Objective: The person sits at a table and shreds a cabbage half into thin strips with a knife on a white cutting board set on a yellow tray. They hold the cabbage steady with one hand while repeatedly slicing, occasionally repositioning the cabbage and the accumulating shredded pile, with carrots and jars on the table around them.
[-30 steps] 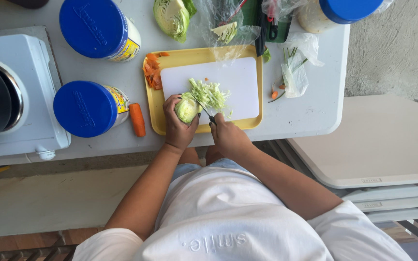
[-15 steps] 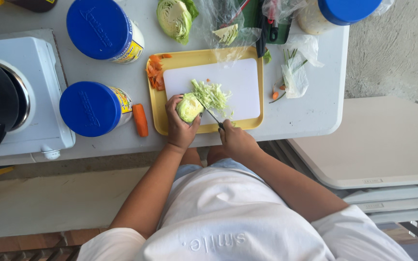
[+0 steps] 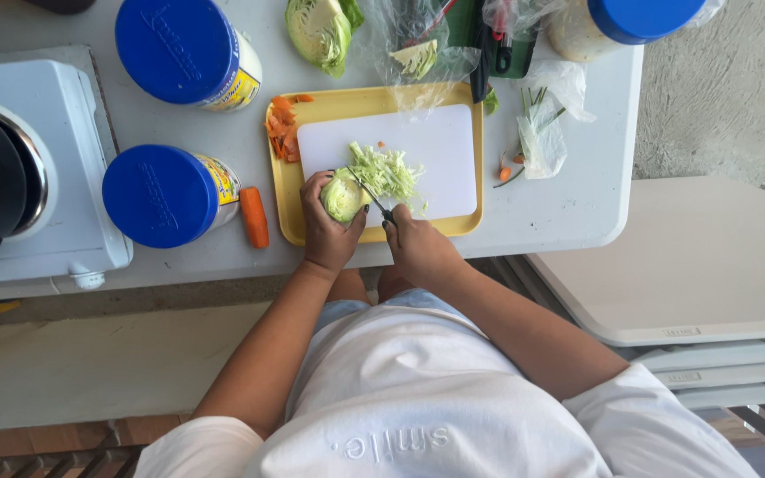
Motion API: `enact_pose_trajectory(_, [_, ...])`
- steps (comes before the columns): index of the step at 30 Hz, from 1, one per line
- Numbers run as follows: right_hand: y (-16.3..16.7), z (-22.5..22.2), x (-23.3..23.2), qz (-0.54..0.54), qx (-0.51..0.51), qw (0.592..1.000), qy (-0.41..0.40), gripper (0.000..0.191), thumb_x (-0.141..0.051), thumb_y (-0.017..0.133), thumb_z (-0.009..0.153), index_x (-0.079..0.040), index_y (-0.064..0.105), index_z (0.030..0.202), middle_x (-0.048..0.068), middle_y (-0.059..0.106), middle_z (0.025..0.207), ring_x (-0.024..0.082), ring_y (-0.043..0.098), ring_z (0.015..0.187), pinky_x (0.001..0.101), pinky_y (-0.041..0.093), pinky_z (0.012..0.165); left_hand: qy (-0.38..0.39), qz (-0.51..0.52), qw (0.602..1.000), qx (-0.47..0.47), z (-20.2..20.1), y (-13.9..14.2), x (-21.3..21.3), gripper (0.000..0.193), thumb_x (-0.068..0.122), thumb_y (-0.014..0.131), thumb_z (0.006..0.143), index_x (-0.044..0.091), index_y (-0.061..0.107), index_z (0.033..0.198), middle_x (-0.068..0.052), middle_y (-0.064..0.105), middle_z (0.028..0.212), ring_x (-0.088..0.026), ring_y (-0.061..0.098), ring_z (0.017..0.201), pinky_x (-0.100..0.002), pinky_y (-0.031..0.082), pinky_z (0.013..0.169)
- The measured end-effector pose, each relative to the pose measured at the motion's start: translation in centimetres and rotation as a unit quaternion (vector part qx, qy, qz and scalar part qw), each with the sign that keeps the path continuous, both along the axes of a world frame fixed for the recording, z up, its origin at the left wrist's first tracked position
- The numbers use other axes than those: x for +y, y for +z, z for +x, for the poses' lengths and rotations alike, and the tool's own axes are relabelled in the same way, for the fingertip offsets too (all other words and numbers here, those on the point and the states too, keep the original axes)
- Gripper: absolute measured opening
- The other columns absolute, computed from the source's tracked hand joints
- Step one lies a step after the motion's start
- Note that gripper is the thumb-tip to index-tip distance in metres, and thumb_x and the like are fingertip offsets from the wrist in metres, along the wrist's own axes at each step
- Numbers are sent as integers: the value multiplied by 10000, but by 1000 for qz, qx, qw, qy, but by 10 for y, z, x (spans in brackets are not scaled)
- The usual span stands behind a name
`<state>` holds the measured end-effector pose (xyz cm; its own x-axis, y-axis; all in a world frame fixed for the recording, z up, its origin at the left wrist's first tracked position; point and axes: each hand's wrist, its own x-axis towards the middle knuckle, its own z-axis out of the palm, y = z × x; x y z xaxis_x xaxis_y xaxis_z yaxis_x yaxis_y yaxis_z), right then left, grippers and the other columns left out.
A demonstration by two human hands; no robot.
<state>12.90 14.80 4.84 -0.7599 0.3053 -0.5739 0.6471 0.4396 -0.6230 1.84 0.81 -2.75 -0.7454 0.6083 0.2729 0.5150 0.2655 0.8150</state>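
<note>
Two blue-lidded jars (image 3: 170, 195) sit left of yellow tray (image 3: 285, 199). Your left hand (image 3: 328, 232) cups cabbage (image 3: 343, 195), fingers curled; right hand (image 3: 418, 248) fist-grips knife (image 3: 370, 195) on white board (image 3: 436, 150).

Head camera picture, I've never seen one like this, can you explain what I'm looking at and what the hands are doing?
The camera sits on a person's head and looks straight down, so you see their white shirt, both arms and a white table. No machine here, only bare hands. The left hand steadies a cabbage piece on a white cutting board that lies in a yellow tray. The right hand grips a knife against the cabbage, with shreds beside it. Nearby: a carrot, carrot scraps, two blue-lidded jars and a cabbage half.
</note>
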Motion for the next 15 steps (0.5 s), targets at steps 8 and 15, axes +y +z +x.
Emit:
enact_pose_trajectory(8, [-26, -18, -12, 33, -11, 999, 8, 280, -300, 426, 1073, -22, 455, 1074, 279, 697, 811, 510, 678, 814, 603, 527, 736, 7, -10, 1000, 16, 7, -1, -1, 770, 41, 833, 839, 19, 331, 1422, -222, 454, 1392, -393, 516, 1298, -470, 450, 1135])
enact_pose_trajectory(15, [-27, 5, -10, 62, -36, 997, 12, 283, -320, 467, 1052, -36, 474, 1060, 275, 693, 793, 500, 687, 788, 592, 537, 724, 7, -10, 1000, 9, 5, 4, 1, 777, 49, 822, 823, 10, 334, 1426, -224, 462, 1394, -395, 520, 1290, -474, 452, 1132])
